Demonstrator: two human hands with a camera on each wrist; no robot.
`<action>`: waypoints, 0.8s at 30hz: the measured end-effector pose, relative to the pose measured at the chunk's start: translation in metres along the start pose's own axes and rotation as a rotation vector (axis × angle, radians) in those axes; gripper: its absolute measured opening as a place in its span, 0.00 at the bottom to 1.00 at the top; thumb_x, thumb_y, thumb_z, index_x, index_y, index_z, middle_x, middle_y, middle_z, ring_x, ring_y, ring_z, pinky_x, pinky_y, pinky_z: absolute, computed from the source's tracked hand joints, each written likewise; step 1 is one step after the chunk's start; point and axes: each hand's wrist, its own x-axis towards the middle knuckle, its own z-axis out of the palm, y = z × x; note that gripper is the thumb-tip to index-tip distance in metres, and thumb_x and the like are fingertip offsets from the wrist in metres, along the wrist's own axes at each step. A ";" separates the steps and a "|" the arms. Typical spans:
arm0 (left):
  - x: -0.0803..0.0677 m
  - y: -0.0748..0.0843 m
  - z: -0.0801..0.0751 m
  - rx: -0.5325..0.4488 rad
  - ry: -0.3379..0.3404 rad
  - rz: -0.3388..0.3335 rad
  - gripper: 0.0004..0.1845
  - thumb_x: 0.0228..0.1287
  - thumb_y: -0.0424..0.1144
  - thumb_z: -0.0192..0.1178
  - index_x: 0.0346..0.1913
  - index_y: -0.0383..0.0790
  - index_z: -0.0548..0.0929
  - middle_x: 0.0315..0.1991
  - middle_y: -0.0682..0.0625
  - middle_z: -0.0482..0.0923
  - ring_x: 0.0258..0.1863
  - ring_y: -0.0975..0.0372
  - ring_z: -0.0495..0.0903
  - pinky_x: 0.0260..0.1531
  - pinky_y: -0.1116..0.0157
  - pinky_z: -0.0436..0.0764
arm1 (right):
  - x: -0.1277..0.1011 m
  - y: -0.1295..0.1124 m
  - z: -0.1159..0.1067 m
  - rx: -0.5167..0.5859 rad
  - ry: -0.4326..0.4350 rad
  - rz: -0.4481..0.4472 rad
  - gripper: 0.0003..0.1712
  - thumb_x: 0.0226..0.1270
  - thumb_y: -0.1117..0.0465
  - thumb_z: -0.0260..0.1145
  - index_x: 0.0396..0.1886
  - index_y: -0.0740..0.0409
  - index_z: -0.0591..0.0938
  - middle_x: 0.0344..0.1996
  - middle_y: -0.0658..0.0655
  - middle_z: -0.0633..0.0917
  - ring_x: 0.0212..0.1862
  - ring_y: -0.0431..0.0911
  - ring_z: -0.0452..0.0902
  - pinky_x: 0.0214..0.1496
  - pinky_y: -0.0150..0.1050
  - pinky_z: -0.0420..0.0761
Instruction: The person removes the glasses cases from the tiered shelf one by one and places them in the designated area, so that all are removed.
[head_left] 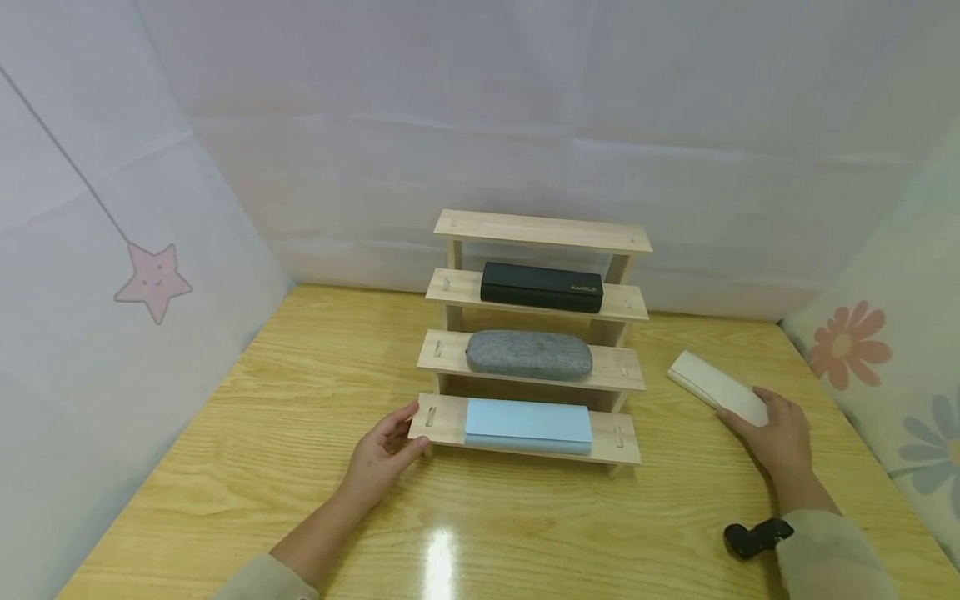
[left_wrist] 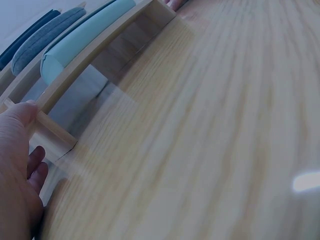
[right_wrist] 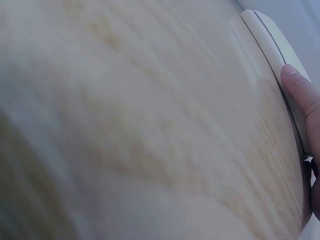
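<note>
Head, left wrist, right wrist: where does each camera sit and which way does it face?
Head: on the person's head, facing forward and down at the wooden shelf; left hand, right hand and sleeves show.
Left wrist: on that wrist, facing along the shelf's front and tabletop; part of the left hand shows.
Right wrist: on that wrist, facing mostly tabletop; part of the right hand shows, thumb on the cream case.
Shared: head and left wrist both show the light blue case.
</note>
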 end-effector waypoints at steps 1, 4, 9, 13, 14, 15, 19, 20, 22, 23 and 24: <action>0.000 0.000 0.000 0.002 0.001 -0.002 0.30 0.64 0.42 0.67 0.68 0.39 0.72 0.66 0.45 0.74 0.56 0.65 0.78 0.56 0.69 0.77 | 0.000 0.000 0.000 0.006 -0.001 0.000 0.52 0.64 0.38 0.66 0.72 0.72 0.60 0.64 0.81 0.65 0.64 0.75 0.56 0.62 0.70 0.61; 0.000 0.000 0.000 0.001 0.002 -0.005 0.30 0.64 0.42 0.67 0.67 0.40 0.72 0.67 0.46 0.73 0.56 0.64 0.78 0.58 0.66 0.77 | -0.002 -0.002 -0.002 0.027 -0.002 0.006 0.53 0.63 0.38 0.66 0.72 0.72 0.59 0.65 0.81 0.64 0.65 0.75 0.55 0.63 0.69 0.60; 0.000 0.002 0.000 -0.008 0.001 -0.007 0.30 0.64 0.41 0.67 0.67 0.39 0.72 0.67 0.46 0.73 0.56 0.66 0.78 0.56 0.71 0.77 | -0.005 -0.008 -0.006 0.068 -0.001 0.029 0.53 0.63 0.39 0.66 0.73 0.72 0.58 0.66 0.81 0.61 0.67 0.76 0.53 0.66 0.69 0.57; -0.001 0.003 0.000 -0.006 0.000 -0.007 0.30 0.64 0.42 0.66 0.68 0.39 0.72 0.67 0.45 0.73 0.57 0.61 0.78 0.56 0.72 0.76 | -0.006 -0.015 -0.010 0.086 0.006 0.043 0.52 0.65 0.39 0.65 0.74 0.70 0.57 0.68 0.80 0.59 0.68 0.75 0.51 0.67 0.69 0.56; -0.001 0.002 0.000 -0.002 0.001 -0.002 0.30 0.64 0.41 0.66 0.67 0.39 0.72 0.67 0.45 0.73 0.58 0.58 0.78 0.56 0.72 0.77 | -0.006 -0.017 -0.012 0.090 0.005 0.046 0.52 0.65 0.39 0.64 0.74 0.69 0.56 0.69 0.80 0.58 0.69 0.75 0.51 0.67 0.70 0.56; 0.000 0.002 0.000 -0.001 0.001 -0.002 0.30 0.64 0.41 0.66 0.67 0.39 0.72 0.67 0.44 0.73 0.58 0.57 0.78 0.56 0.72 0.77 | -0.006 -0.018 -0.014 0.098 0.003 0.051 0.52 0.66 0.39 0.64 0.75 0.69 0.56 0.69 0.80 0.57 0.69 0.75 0.49 0.68 0.70 0.55; -0.001 0.003 0.000 0.000 0.003 -0.001 0.30 0.64 0.41 0.66 0.67 0.38 0.72 0.67 0.44 0.73 0.58 0.57 0.78 0.56 0.73 0.76 | -0.007 -0.027 -0.021 0.131 -0.010 0.047 0.52 0.66 0.39 0.63 0.76 0.67 0.55 0.71 0.78 0.56 0.71 0.75 0.47 0.67 0.71 0.54; -0.001 0.002 0.000 0.002 0.002 -0.001 0.30 0.64 0.41 0.66 0.67 0.38 0.72 0.67 0.44 0.73 0.58 0.58 0.78 0.55 0.74 0.76 | -0.006 -0.029 -0.022 0.130 -0.014 0.038 0.53 0.66 0.38 0.63 0.76 0.68 0.54 0.71 0.78 0.55 0.71 0.75 0.47 0.67 0.72 0.54; -0.001 0.003 0.000 -0.002 0.003 -0.006 0.30 0.64 0.41 0.67 0.67 0.39 0.72 0.67 0.45 0.73 0.57 0.60 0.78 0.55 0.74 0.76 | -0.005 -0.033 -0.025 0.140 -0.019 0.024 0.53 0.67 0.38 0.63 0.76 0.67 0.54 0.72 0.78 0.55 0.71 0.75 0.46 0.66 0.72 0.54; -0.001 0.002 0.000 -0.004 0.003 -0.007 0.30 0.64 0.41 0.67 0.67 0.39 0.72 0.67 0.45 0.73 0.57 0.61 0.78 0.55 0.73 0.77 | -0.004 -0.034 -0.026 0.144 -0.020 0.019 0.52 0.67 0.39 0.63 0.76 0.67 0.54 0.72 0.78 0.54 0.71 0.75 0.46 0.66 0.73 0.53; -0.001 0.002 0.000 -0.003 0.002 -0.008 0.30 0.64 0.41 0.66 0.67 0.39 0.72 0.67 0.45 0.73 0.57 0.62 0.78 0.56 0.71 0.77 | -0.003 -0.036 -0.027 0.149 -0.024 0.019 0.52 0.67 0.39 0.62 0.76 0.67 0.53 0.73 0.78 0.54 0.72 0.75 0.45 0.66 0.73 0.53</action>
